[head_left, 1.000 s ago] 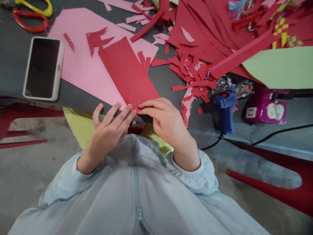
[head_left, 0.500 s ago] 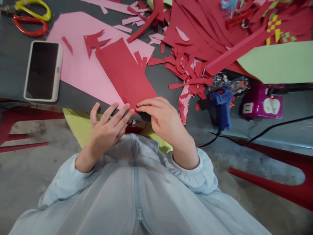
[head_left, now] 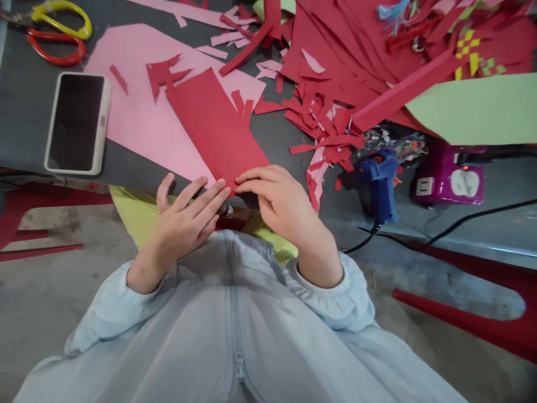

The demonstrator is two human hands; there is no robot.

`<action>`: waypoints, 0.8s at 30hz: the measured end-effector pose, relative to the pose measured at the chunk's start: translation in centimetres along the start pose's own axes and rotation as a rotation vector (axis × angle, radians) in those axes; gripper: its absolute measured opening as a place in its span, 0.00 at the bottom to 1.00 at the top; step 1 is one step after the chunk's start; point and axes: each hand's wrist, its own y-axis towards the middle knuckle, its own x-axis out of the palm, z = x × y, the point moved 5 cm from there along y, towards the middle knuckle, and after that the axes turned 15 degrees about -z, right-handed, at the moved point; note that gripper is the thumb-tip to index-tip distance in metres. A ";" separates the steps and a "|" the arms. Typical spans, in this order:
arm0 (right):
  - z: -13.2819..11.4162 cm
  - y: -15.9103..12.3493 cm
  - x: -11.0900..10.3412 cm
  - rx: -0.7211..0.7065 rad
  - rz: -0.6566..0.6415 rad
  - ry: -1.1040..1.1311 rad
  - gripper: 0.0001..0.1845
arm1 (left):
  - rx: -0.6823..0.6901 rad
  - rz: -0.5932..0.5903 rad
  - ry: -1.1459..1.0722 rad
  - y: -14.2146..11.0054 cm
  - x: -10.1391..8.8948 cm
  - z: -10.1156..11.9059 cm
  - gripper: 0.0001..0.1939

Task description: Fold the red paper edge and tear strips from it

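Observation:
A red paper strip (head_left: 220, 126) slants across the pink paper sheet (head_left: 130, 64), its near end at the table edge. At that end my left hand (head_left: 184, 221) holds the paper's near edge, the index and middle fingertips on top and the outer fingers spread; its thumb is largely hidden. My right hand (head_left: 287, 204) pinches the same edge at the right corner, fingers bent and pressed together. The fingertips of both hands almost meet there. Beyond the strip's far end lies a red fish-like paper cutout (head_left: 161, 73) on the pink sheet.
Left of the pink sheet lie a phone (head_left: 76, 123) and scissors (head_left: 59, 47). Red and pink paper scraps (head_left: 316, 120) pile up to the right. Farther right are a blue glue gun (head_left: 380, 187), a purple power box (head_left: 448, 179), black cords and a green sheet (head_left: 482, 109).
Both hands stay almost where they were on the red strip's near edge. The view has shifted slightly, so the phone and scissors appear a little farther right.

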 end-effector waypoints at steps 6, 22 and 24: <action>-0.3 -0.1 0.1 -0.018 0.006 -0.032 0.22 | 0.028 0.014 0.069 -0.1 0.1 0.2 0.31; -0.4 -2.8 -1.1 0.124 0.139 -0.368 0.11 | 0.060 0.137 0.154 1.5 -2.5 2.7 0.20; -0.1 -3.0 -1.2 0.141 0.192 -0.400 0.10 | 0.036 0.142 0.167 1.4 -3.0 2.3 0.18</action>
